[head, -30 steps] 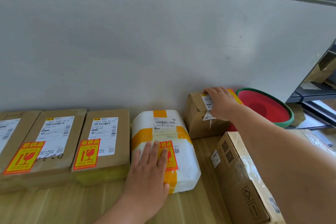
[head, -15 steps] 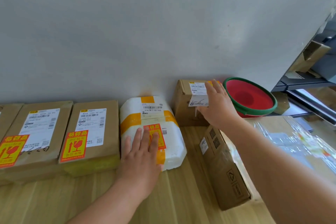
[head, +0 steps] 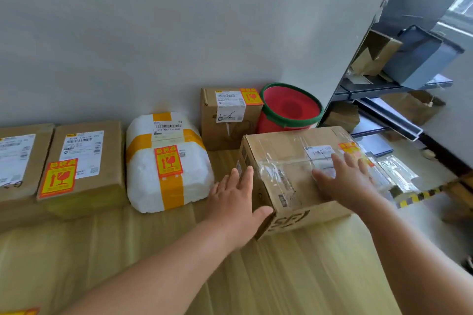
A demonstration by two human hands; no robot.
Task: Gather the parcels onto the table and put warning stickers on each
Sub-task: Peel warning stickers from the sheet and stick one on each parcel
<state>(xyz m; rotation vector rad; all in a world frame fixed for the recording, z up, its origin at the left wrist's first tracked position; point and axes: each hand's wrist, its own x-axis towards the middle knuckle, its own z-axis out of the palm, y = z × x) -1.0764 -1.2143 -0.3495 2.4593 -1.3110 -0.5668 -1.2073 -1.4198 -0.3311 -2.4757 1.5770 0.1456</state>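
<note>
Cardboard box [head: 289,169] now under both hands, white parcel [head: 166,161] released

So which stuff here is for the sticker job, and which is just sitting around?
For the job:
- big taped box, with the left hand and right hand on it
- small brown box
- white wrapped parcel
- flat brown parcel
- another flat parcel at the left edge
- red and yellow warning stickers

Just lying about:
- red bucket
- grey board
</note>
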